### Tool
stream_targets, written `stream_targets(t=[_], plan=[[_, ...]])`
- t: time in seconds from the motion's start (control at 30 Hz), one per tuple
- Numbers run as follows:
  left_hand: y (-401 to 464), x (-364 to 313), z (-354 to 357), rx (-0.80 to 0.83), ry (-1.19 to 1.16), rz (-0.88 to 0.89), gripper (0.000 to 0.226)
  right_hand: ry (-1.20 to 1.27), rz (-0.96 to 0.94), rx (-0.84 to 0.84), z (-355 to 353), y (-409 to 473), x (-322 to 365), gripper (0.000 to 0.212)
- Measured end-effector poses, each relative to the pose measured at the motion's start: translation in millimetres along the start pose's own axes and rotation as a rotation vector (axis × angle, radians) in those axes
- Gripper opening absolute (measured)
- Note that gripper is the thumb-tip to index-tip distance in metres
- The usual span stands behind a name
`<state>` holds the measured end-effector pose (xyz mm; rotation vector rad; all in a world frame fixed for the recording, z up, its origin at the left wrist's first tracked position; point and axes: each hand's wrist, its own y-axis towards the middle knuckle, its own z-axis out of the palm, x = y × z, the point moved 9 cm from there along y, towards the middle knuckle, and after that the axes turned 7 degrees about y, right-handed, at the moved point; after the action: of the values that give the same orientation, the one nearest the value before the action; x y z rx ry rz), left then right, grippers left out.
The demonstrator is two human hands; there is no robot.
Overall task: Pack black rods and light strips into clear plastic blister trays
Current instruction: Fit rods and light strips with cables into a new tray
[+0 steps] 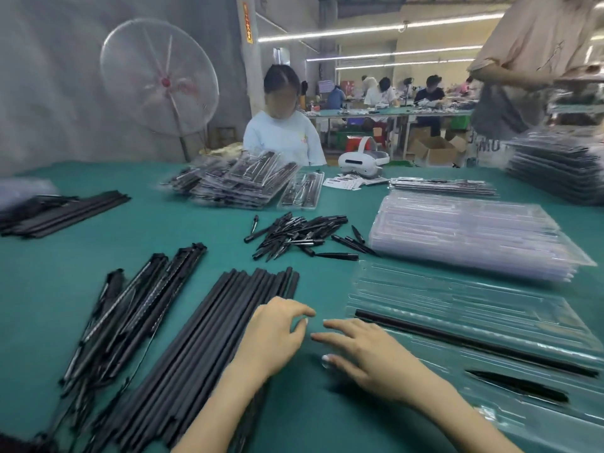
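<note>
Green cloth covers the table (pixel 137 204) I am looking down on, and everything else sits on it. Largest after that is the stack of empty clear blister trays (pixel 467 233) on the right, with one open tray (pixel 457 299) lying just in front of it, nearer to me. That open tray holds one long black rod (pixel 474 343) in a channel and a shorter black pointed piece (pixel 519 385) closer to its near edge. On the left I see a loose fan of black rods (pixel 209 341) running away from me, and beside them, further left, a messier bundle of light strips (pixel 130 308). A pile of small black pointed pieces (pixel 300 235) lies in the middle of the table, and filled trays (pixel 235 181) are heaped beyond it.

My left hand (pixel 277 335) hovers at the right edge of the rod fan, fingers loosely curled and holding nothing. My right hand (pixel 366 354) is spread flat just left of the open tray, fingers released, gripping nothing.
</note>
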<state>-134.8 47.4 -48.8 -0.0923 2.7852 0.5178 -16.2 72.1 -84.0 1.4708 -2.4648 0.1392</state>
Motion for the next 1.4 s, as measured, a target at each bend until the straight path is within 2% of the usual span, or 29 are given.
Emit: stream_targets(t=[0.13,0.43,0.53,0.6,0.7,0.8,0.93,1.03,1.17,1.3,1.4], plan=[[-17,32,-12,-0.013,0.032,-0.091,0.031,-0.067,-0.051,0.007,13,36,33,0.058],[-33,57,-10,0.053,0.012,-0.107,0.039,0.023,-0.075,0.061,29,50,54,0.059],[-24,86,-37,-0.101,-0.006,-0.212,0.034,0.023,-0.077,0.035,23,50,52,0.056],[-25,124,-58,-0.168,0.156,-0.375,0.035,0.028,-0.072,0.023,22,47,50,0.054],[-35,174,-65,-0.061,0.513,-0.591,0.043,0.047,-0.066,-0.007,22,42,45,0.052],[-43,201,-56,0.085,0.659,-0.667,0.045,0.042,-0.068,-0.015,24,39,45,0.051],[-45,218,-54,0.113,0.746,-0.712,0.055,0.070,-0.076,-0.024,24,36,46,0.049],[-44,217,-60,0.128,0.852,-0.723,0.043,0.074,-0.073,-0.019,27,35,44,0.048],[-41,223,-60,0.147,0.780,-0.715,0.029,0.059,-0.078,-0.004,31,36,44,0.047],[-35,220,-52,0.179,0.640,-0.659,0.038,0.063,-0.080,-0.003,33,36,44,0.046],[-32,212,-54,0.050,0.483,-0.643,0.037,0.083,-0.080,-0.012,32,35,44,0.046]])
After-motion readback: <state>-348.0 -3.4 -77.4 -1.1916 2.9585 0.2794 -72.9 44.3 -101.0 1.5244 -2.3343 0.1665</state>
